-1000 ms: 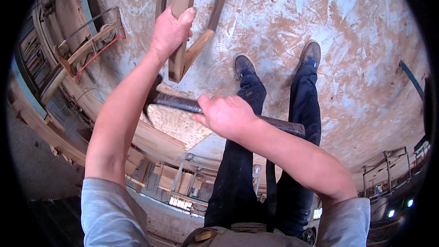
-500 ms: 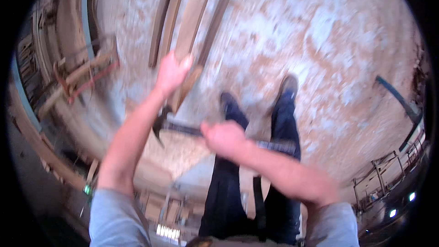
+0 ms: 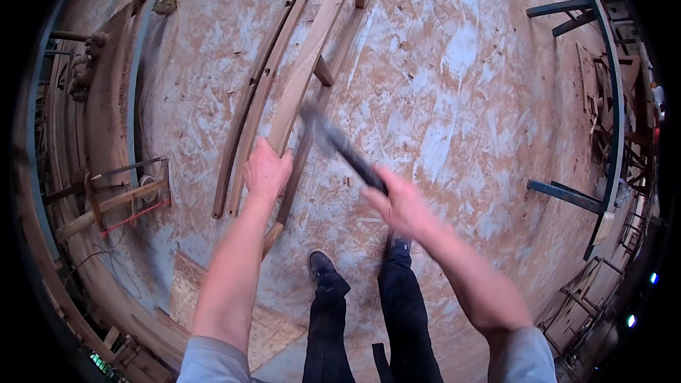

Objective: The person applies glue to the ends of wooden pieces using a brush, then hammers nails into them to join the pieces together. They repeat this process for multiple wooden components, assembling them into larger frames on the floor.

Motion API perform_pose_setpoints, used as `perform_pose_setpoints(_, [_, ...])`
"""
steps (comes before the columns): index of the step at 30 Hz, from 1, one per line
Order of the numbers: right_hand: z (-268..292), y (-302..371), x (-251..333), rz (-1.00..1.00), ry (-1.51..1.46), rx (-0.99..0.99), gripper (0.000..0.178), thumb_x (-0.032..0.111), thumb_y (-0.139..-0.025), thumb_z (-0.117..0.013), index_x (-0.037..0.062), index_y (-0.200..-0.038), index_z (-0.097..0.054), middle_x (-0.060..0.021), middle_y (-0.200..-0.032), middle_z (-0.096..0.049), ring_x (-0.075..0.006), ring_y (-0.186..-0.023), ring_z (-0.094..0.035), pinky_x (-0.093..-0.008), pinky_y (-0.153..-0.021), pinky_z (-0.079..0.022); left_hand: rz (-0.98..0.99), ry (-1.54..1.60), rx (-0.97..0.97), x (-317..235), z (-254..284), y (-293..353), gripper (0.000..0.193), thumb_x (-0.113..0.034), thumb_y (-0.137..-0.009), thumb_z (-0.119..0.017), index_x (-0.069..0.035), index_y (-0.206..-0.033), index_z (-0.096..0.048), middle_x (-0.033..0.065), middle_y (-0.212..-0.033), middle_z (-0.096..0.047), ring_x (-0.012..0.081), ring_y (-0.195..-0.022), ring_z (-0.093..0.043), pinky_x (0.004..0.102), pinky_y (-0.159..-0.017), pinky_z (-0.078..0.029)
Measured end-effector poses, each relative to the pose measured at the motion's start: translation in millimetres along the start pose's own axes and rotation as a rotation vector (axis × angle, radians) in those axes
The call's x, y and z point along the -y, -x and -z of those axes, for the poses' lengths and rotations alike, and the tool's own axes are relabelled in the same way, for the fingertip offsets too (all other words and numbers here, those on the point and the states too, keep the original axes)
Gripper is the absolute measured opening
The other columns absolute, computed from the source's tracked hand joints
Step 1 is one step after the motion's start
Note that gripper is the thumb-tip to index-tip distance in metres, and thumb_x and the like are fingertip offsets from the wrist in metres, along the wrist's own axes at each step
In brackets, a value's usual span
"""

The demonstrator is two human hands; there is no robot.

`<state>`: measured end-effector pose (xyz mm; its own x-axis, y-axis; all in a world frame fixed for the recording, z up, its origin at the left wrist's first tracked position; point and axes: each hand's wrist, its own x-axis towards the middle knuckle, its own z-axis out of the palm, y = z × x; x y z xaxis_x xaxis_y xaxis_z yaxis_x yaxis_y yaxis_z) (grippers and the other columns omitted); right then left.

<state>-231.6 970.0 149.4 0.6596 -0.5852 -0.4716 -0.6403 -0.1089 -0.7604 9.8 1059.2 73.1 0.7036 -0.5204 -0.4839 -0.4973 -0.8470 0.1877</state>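
Observation:
My left hand [image 3: 268,169] is closed around the near end of a long pale wooden rail [image 3: 301,74]. Short crosspieces [image 3: 323,71] join that rail to a darker rail [image 3: 301,163] on its right. My right hand [image 3: 397,202] grips a hammer [image 3: 360,162] by its dark handle. The hammer's head is smeared by motion and hangs close to the right side of the pale rail, near a crosspiece; whether it touches the wood I cannot tell. Left of my left hand lie two more long rails [image 3: 245,124] with small dark mortise-like slots.
A wooden bow saw [image 3: 113,206] with a red cord is at the left, by a blue-edged bench [image 3: 138,85]. A blue metal frame [image 3: 616,99] with projecting legs stands at the right. Near my feet, a board [image 3: 273,333] lies on the stained floor [image 3: 454,135].
My right hand has swung the hammer forward, from across my legs to beside the pale rail. My left hand still holds the rail, and the whole view has shifted.

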Motion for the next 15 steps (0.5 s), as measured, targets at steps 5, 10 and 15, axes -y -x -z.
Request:
perform_pose_setpoints(5, [31, -74, 33, -0.048, -0.041, -0.088, 0.038, 0.037, -0.094, -0.058, 0.0017, -0.107, -0.056, -0.0252, -0.081, -0.064, -0.0439, -0.084, -0.063, -0.0497, -0.071, -0.049, -0.037, -0.033, -0.067, 7, -14, -4, 0.048, -0.036, -0.081, -0.066, 0.001, -0.108, -0.051, 0.0272, -0.093, -0.067, 0.0433, -0.090, -0.066, 0.0505, -0.081, -0.052])
perform_pose_setpoints(10, [36, -113, 21, -0.032, 0.107, -0.105, 0.048, 0.044, -0.095, -0.052, -0.0035, -0.096, -0.058, -0.0295, -0.082, -0.064, -0.0460, -0.084, -0.063, -0.0518, -0.073, -0.050, -0.046, -0.035, -0.062, 5, -14, -8, 0.048, -0.036, -0.081, -0.067, 0.002, -0.105, -0.051, 0.0280, -0.090, -0.067, 0.0435, -0.087, -0.066, 0.0508, -0.079, -0.053])
perform_pose_setpoints(15, [49, -124, 40, -0.083, 0.253, -0.002, 0.054, 0.048, -0.094, -0.052, -0.0048, -0.095, -0.060, -0.0306, -0.085, -0.064, -0.0478, -0.087, -0.062, -0.0517, -0.076, -0.049, -0.027, -0.035, -0.074, 13, -17, -12, 0.046, -0.036, -0.081, -0.067, 0.002, -0.102, -0.051, 0.0277, -0.088, -0.067, 0.0430, -0.085, -0.067, 0.0505, -0.078, -0.053])
